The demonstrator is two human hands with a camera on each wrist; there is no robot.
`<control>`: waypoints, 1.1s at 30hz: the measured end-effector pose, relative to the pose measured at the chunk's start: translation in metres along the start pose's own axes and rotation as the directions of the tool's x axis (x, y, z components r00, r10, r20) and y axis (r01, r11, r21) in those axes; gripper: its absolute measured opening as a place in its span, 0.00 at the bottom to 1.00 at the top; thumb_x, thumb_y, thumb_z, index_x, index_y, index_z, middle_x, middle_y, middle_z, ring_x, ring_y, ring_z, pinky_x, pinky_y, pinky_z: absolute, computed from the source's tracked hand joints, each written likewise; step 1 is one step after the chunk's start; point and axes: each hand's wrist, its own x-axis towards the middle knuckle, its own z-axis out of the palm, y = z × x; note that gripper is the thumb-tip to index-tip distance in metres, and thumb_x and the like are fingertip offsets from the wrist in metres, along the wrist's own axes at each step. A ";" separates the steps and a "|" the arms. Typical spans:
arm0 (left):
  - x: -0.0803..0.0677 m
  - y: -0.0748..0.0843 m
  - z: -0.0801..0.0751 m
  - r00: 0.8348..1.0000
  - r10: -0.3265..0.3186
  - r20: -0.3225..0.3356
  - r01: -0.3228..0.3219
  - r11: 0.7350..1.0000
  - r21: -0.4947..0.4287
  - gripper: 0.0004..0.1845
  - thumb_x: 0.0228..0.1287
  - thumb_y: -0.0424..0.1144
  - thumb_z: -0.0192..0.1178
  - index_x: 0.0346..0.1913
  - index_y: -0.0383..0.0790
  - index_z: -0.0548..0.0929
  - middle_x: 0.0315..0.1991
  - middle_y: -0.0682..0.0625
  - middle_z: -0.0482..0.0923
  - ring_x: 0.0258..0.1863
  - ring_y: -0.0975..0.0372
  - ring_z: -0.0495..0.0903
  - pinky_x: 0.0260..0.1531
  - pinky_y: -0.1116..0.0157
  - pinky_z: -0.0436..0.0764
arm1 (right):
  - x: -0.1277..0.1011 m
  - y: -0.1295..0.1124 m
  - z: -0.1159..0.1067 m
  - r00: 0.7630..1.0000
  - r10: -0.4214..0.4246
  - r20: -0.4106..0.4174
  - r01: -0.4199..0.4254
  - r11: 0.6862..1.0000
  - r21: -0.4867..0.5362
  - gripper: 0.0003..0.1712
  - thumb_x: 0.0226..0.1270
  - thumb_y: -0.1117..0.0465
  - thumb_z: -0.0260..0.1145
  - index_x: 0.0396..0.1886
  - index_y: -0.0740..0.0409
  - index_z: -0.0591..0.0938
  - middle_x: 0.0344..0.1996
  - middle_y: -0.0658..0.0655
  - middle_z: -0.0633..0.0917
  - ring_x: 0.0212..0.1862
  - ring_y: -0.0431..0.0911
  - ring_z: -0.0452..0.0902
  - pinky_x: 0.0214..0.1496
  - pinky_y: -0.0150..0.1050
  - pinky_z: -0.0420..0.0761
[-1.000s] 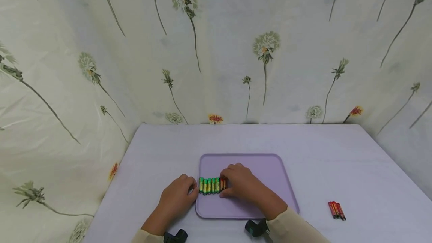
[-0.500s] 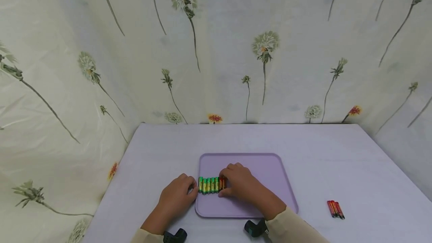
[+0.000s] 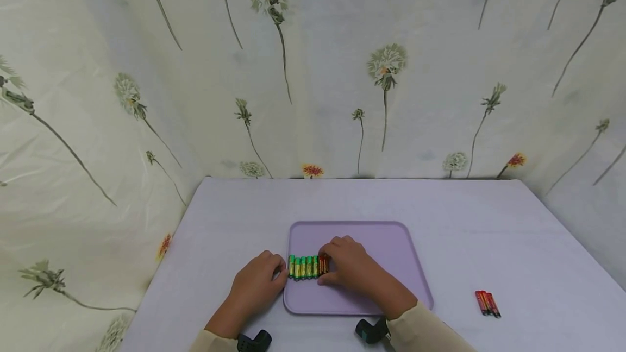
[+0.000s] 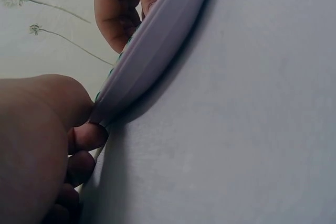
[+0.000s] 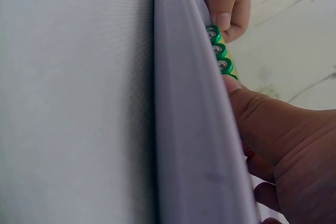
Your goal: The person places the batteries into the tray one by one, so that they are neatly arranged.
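Observation:
A row of several green-and-yellow batteries [image 3: 303, 268] lies side by side on the purple tray [image 3: 386, 243], starting at its left rim. At the row's right end come red-and-black batteries [image 3: 323, 266], partly covered by my right hand [image 3: 352, 265]. That hand grips them end to end, thumb on the near ends and fingers at the far ends. The right wrist view shows the thumb [image 5: 252, 108] beside the green battery ends. My left hand [image 3: 256, 284], fingers curled, pinches the tray's left rim beside the first green battery; its thumb [image 4: 73, 98] is at the rim.
Several loose red batteries [image 3: 487, 304] lie together on the white tabletop [image 3: 450, 243], right of the tray. Flower-patterned cloth [image 3: 323, 69] hangs behind and at the sides. A black wrist device [image 3: 370, 331] sits by the right sleeve, another black device [image 3: 254, 341] by the left.

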 end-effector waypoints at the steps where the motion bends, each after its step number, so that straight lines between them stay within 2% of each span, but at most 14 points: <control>1: 0.000 0.000 0.000 1.000 0.000 -0.001 0.000 1.000 0.001 0.06 0.72 0.49 0.61 0.36 0.55 0.81 0.32 0.60 0.70 0.30 0.66 0.68 0.29 0.66 0.69 | 0.000 0.000 0.000 1.000 0.000 0.001 0.000 1.000 0.002 0.31 0.53 0.38 0.82 0.51 0.49 0.87 0.43 0.47 0.83 0.48 0.46 0.75 0.49 0.48 0.77; 12: -0.003 0.005 -0.002 1.000 -0.025 0.018 0.025 1.000 0.008 0.06 0.73 0.49 0.62 0.37 0.55 0.80 0.32 0.59 0.69 0.30 0.66 0.67 0.28 0.66 0.68 | -0.003 0.000 -0.004 1.000 -0.005 0.022 0.003 0.998 0.070 0.33 0.54 0.38 0.82 0.54 0.51 0.86 0.47 0.48 0.83 0.50 0.46 0.74 0.52 0.49 0.75; 26: -0.001 0.006 0.001 1.000 -0.011 0.006 0.011 1.000 0.015 0.06 0.73 0.50 0.62 0.37 0.55 0.80 0.32 0.59 0.69 0.30 0.66 0.67 0.28 0.66 0.68 | -0.010 0.007 -0.007 0.999 -0.015 0.047 0.011 0.997 0.076 0.39 0.53 0.35 0.81 0.61 0.50 0.84 0.51 0.47 0.82 0.53 0.45 0.73 0.58 0.48 0.75; 33: -0.002 0.008 -0.001 1.000 -0.029 0.011 0.029 0.999 0.017 0.06 0.72 0.49 0.62 0.38 0.54 0.81 0.32 0.59 0.69 0.30 0.65 0.67 0.28 0.66 0.67 | -0.015 0.017 -0.008 0.999 -0.010 0.053 0.005 0.996 0.092 0.40 0.56 0.36 0.80 0.63 0.50 0.82 0.53 0.48 0.82 0.57 0.46 0.73 0.62 0.48 0.76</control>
